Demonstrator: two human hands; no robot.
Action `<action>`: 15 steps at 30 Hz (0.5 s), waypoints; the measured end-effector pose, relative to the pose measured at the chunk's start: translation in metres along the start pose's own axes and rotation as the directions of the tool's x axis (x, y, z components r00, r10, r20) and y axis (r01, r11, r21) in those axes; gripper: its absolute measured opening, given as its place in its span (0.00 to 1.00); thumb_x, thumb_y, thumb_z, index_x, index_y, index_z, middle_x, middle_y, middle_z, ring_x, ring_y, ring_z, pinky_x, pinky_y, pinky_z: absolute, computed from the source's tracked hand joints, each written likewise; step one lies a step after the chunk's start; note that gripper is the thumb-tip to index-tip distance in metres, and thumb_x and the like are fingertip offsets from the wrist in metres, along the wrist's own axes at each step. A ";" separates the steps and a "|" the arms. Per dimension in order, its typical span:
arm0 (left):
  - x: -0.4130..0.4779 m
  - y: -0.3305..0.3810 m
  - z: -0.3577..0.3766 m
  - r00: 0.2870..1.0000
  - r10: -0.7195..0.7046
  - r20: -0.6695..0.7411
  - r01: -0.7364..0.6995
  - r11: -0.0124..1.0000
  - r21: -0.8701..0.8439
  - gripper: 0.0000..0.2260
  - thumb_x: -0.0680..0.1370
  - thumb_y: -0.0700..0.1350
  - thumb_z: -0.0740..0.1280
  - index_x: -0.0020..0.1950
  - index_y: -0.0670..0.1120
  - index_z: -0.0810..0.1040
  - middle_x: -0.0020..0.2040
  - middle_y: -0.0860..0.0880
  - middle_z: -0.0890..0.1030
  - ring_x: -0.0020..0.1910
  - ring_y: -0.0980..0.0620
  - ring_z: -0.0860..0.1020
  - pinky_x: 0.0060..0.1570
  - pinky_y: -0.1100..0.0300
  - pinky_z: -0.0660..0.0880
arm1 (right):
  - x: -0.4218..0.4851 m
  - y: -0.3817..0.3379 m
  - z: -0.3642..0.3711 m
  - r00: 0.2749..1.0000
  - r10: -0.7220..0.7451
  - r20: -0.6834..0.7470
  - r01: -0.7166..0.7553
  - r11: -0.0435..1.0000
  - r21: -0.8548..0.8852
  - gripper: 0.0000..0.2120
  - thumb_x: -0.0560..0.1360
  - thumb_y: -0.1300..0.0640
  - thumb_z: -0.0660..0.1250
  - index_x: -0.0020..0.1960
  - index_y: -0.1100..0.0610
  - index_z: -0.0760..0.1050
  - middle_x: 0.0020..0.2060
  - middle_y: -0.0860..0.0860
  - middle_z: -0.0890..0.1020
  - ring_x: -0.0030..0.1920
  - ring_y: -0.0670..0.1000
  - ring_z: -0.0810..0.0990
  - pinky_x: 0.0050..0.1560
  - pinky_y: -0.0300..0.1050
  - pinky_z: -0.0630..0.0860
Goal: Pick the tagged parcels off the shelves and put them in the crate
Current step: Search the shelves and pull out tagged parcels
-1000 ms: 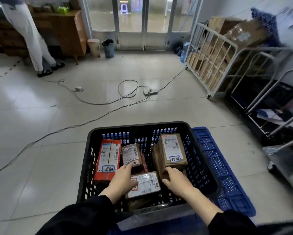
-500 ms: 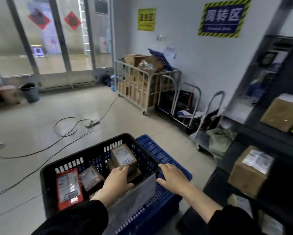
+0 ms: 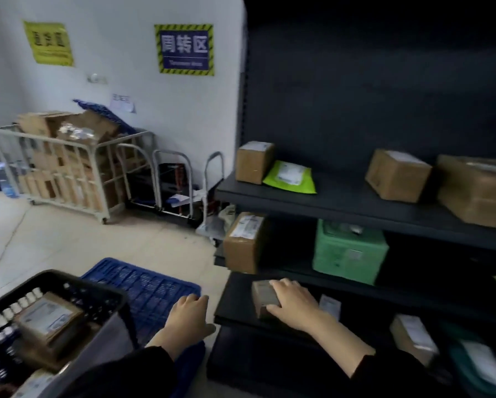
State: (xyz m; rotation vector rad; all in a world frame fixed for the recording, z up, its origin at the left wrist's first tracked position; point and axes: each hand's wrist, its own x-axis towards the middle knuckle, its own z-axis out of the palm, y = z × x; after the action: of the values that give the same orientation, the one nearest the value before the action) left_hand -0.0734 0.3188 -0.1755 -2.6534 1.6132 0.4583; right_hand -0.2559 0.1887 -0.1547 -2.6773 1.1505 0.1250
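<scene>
— Nearest the lens?
— Black plastic crate, lower left; beside it the left hand, fingers loosely curled, empty.
— Beyond?
— Right hand, fingers wrapped over a small brown cardboard parcel on the low black shelf.

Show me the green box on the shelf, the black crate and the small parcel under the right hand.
green box (image 3: pixel 348 254), head view, front face.
black crate (image 3: pixel 77 279), head view, far rim.
small parcel (image 3: pixel 262 293), head view, bare top face.
</scene>
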 end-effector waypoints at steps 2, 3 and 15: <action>0.003 0.047 0.005 0.998 0.069 0.009 -0.069 0.998 0.004 0.26 0.74 0.55 0.64 0.69 0.46 0.66 0.67 0.44 0.70 0.67 0.43 0.67 0.65 0.53 0.66 | -0.031 0.044 -0.005 0.997 0.072 -0.017 -0.071 0.997 0.027 0.27 0.77 0.47 0.59 0.73 0.54 0.58 0.68 0.54 0.67 0.68 0.57 0.66 0.64 0.52 0.67; 0.004 0.072 0.007 0.995 0.103 0.014 -0.103 0.995 -0.003 0.26 0.74 0.54 0.64 0.70 0.47 0.65 0.67 0.44 0.70 0.67 0.43 0.67 0.65 0.52 0.67 | -0.048 0.065 -0.007 0.994 0.106 -0.023 -0.105 0.994 0.037 0.27 0.77 0.47 0.59 0.73 0.55 0.58 0.69 0.55 0.67 0.68 0.57 0.66 0.64 0.52 0.68; -0.058 0.359 0.067 0.924 0.362 0.121 -0.361 0.932 -0.026 0.27 0.74 0.54 0.65 0.71 0.47 0.64 0.67 0.44 0.70 0.66 0.43 0.68 0.63 0.53 0.69 | -0.253 0.291 -0.007 0.924 0.380 -0.039 -0.374 0.921 0.106 0.25 0.78 0.46 0.59 0.70 0.56 0.61 0.66 0.56 0.69 0.65 0.57 0.68 0.61 0.52 0.70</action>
State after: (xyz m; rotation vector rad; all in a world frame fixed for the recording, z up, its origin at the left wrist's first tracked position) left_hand -0.4264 0.2099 -0.1729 -2.2724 2.0658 0.6155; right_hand -0.6416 0.1714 -0.1558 -2.3593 1.6370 0.0513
